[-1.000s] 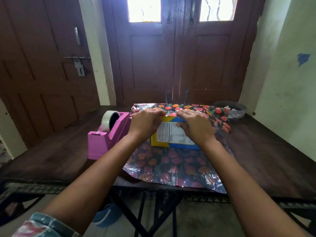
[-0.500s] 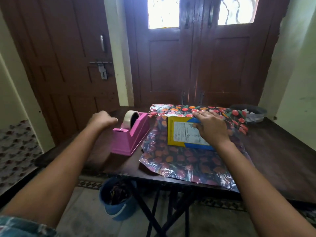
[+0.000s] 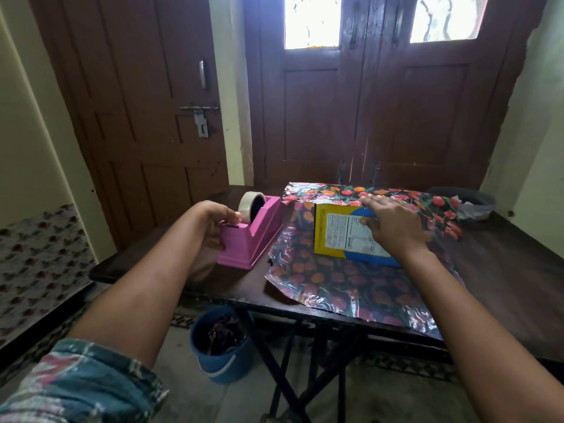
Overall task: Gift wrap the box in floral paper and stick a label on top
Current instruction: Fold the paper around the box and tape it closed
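A yellow and blue box lies on a sheet of dark floral wrapping paper spread on the table. The far part of the paper is folded over the box's top. My right hand presses flat on that fold, fingers straight, thumb on the box's printed side. A pink tape dispenser with a tape roll stands left of the paper. My left hand is at the dispenser's near end, fingers curled at the cutter. Whether it pinches tape I cannot tell.
The dark wooden table has its front edge close to me. A dark bowl with plastic sits at the back right. A blue bucket stands on the floor under the table. Brown doors fill the wall behind.
My left hand left the box, swung out to the left, then came to the tape dispenser's near end. My right hand stayed on the folded paper over the box.
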